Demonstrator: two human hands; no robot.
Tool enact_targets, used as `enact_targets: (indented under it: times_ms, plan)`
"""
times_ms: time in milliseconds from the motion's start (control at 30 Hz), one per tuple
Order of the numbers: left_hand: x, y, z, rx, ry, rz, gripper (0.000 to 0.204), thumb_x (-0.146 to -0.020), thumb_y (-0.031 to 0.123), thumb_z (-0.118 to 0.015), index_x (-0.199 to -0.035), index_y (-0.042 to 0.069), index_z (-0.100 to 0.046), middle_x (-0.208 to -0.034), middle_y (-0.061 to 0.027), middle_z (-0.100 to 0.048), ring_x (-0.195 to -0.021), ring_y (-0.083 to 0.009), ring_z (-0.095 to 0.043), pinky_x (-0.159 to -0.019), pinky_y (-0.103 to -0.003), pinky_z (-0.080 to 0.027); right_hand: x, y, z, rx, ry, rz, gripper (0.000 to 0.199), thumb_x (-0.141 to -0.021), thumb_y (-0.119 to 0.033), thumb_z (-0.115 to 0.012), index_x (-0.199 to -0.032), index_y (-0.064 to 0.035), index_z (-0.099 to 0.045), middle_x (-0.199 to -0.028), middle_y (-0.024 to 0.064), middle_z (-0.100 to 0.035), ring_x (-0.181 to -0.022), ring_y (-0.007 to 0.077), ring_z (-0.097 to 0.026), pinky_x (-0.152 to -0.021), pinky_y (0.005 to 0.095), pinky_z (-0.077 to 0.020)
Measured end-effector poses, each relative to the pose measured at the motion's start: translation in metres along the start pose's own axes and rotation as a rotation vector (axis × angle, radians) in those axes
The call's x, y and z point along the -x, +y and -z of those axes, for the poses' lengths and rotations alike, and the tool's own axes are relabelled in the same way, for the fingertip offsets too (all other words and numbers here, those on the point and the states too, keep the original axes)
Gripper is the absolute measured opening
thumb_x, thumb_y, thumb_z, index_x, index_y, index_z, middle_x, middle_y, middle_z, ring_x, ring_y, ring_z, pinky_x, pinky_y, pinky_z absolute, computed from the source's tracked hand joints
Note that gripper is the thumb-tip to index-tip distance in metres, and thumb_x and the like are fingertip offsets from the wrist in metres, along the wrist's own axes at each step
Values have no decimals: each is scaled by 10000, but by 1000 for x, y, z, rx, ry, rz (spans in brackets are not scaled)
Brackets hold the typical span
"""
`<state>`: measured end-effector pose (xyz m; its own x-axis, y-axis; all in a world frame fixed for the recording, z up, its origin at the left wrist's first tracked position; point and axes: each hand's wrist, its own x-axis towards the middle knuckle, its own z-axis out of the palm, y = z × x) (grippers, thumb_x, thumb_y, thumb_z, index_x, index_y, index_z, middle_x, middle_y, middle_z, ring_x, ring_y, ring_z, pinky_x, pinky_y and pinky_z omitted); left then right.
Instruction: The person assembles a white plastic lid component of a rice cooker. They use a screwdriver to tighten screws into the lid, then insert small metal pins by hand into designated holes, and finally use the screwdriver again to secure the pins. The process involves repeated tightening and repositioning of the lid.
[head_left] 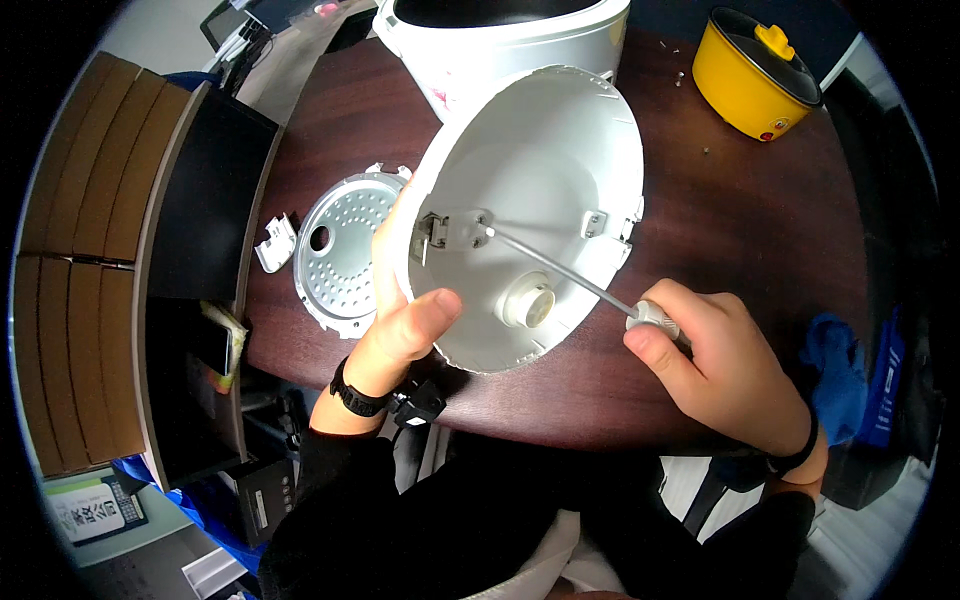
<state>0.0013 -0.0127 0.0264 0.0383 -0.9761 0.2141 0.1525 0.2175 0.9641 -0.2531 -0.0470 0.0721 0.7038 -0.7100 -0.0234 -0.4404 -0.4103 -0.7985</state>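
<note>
My left hand (405,325) is closed on the left rim of a white plastic rice cooker lid shell (540,150), its thumb over the edge. The shell is tilted up with its hollow inside facing me. In my right hand (720,365), at the lower right, is a screwdriver (570,275), its pale handle partly hidden by the fingers. The shaft runs up and left into the shell. Its tip meets or nearly meets a small bracket (465,228) on the inner left wall. A round white fitting (530,302) sits lower inside the shell.
A dimpled metal disc (345,250) and a small white plastic part (276,243) lie left on the dark table. Behind stands a white rice cooker body (500,45). A yellow pot (740,85) and loose screws (680,80) are far right. A blue glove (838,375) is at right.
</note>
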Motion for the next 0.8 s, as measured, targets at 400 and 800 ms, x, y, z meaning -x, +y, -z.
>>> enact_targets:
  times_ms: [400, 800]
  plan:
    - [5, 7, -2, -11, 23, 112, 1026, -595, 476, -688, -1411, -62, -375, -1280, -152, -535, -1171, -239, -524, -1002, -353, -388, 12, 3, 0, 359, 118, 121, 285, -855, -298, -699, -848, -61, -540, -673, 112, -589, -554, 322, -595, -499, 393, -448]
    - [14, 9, 3, -99, -3, 60, 997, -623, 462, -678, -1418, -52, -365, -1295, -149, -524, -1183, -236, -517, -1007, -351, -390, 22, -6, 9, 502, 135, 162, 294, -840, -323, -707, -818, -82, -540, -658, 75, -540, -536, 259, -567, -485, 357, -423]
